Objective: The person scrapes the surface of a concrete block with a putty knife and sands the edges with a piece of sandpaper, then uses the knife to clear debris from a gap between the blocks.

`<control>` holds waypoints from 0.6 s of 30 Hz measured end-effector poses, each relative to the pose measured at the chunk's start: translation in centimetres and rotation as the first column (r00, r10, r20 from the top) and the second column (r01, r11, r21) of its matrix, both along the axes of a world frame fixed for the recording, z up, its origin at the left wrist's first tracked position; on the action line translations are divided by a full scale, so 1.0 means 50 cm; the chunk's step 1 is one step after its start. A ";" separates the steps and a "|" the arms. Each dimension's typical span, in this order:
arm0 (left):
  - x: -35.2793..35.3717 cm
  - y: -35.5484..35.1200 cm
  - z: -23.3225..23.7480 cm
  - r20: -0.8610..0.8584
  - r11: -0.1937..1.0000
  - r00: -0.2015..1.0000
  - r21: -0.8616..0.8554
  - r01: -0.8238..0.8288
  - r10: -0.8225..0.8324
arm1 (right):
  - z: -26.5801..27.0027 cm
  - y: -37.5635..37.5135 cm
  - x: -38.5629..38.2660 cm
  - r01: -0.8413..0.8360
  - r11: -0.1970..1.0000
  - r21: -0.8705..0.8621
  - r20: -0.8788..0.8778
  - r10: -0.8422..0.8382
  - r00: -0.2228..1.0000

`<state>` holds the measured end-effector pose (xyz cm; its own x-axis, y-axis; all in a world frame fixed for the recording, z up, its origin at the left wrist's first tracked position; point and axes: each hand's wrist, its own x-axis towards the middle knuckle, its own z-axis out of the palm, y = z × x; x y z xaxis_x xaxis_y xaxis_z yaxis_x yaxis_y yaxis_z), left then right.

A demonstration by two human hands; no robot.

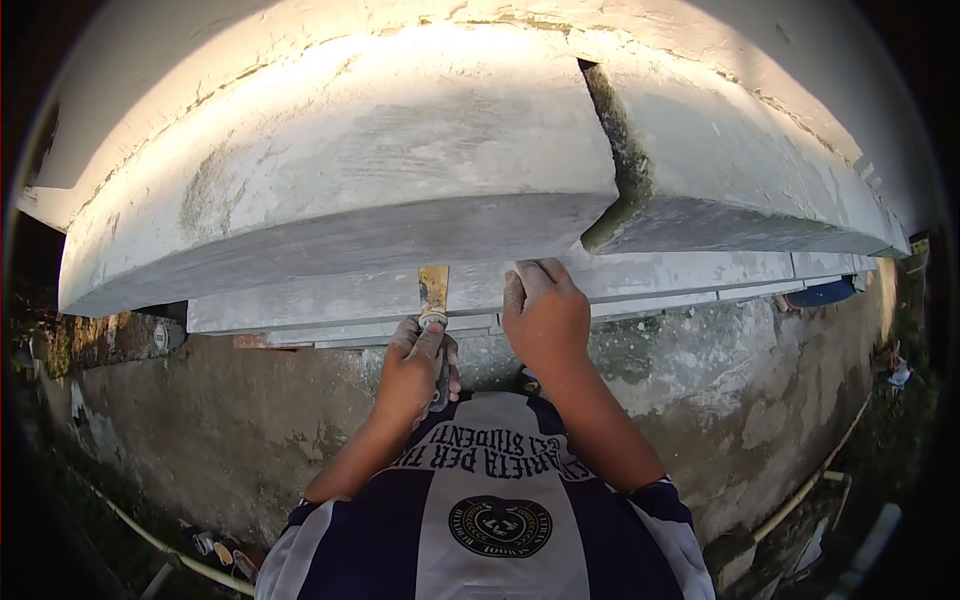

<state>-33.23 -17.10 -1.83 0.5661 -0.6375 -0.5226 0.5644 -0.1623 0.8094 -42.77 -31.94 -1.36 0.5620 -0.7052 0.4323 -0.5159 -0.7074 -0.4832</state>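
My left hand is wrapped round the handle of a putty knife, whose stained, yellowish blade points up toward the ledge. The blade's tip meets the lower edge of a grey-white plastered ledge. To the right, my right hand is raised to the underside of the same ledge, its dusty fingers bent and pressed together. Whatever those fingers hold, if anything, is hidden. Just behind both hands runs a lower pale slab.
A deep dark gap splits the ledge right of centre. Below lies a stained concrete surface. Pipes run along the lower right, and a blue object sits under the slab at right.
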 end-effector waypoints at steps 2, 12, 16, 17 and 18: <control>0.000 -0.001 0.002 -0.001 1.000 1.000 0.001 0.007 -0.007 | -0.003 -0.023 -0.030 0.018 0.999 -0.050 0.066 -0.014 0.998; -0.002 0.000 -0.011 0.005 1.000 1.000 -0.001 -0.011 0.011 | -0.023 -0.142 -0.188 0.420 0.893 -0.165 -0.051 -0.433 0.900; -0.006 -0.003 0.007 0.029 0.998 0.999 0.055 -0.017 0.015 | -0.026 -0.014 -0.056 0.098 0.976 -0.196 -0.001 -0.100 0.995; -0.006 -0.004 0.012 0.032 0.997 0.999 0.076 -0.017 0.014 | -0.020 0.011 -0.032 0.018 0.993 -0.113 0.029 -0.015 0.999; -0.006 -0.005 0.011 0.037 0.997 0.999 0.072 -0.019 0.016 | -0.017 0.015 -0.029 -0.011 0.997 -0.072 0.039 0.014 0.999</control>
